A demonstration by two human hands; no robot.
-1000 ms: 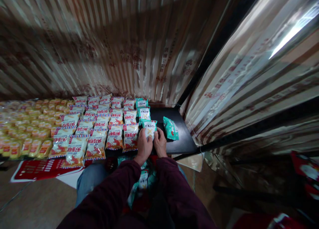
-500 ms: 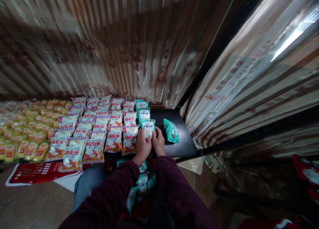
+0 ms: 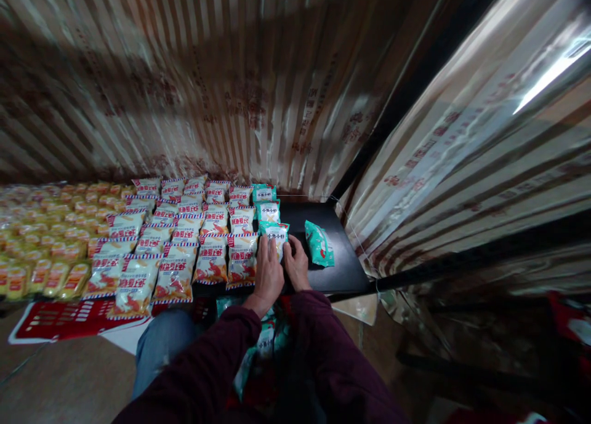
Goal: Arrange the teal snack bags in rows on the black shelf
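A teal snack packet (image 3: 276, 234) lies at the front of a short column of teal packets on the black shelf (image 3: 344, 267). My left hand (image 3: 268, 274) rests on the packet's left side and my right hand (image 3: 297, 265) on its right side, both with fingers closed on its edges. A loose teal packet (image 3: 319, 244) lies apart to the right of my right hand. More teal packets (image 3: 265, 343) sit in my lap below the shelf edge.
Rows of red-and-white shrimp snack packets (image 3: 176, 271) fill the shelf left of my hands, and yellow packets (image 3: 41, 245) lie further left. Striped plastic curtains (image 3: 231, 85) close off the back and right. A red printed sheet (image 3: 60, 318) lies below the shelf.
The teal packet under my hands has been lowered slightly onto the shelf, and my left hand now covers more of it. The loose packet has not moved.
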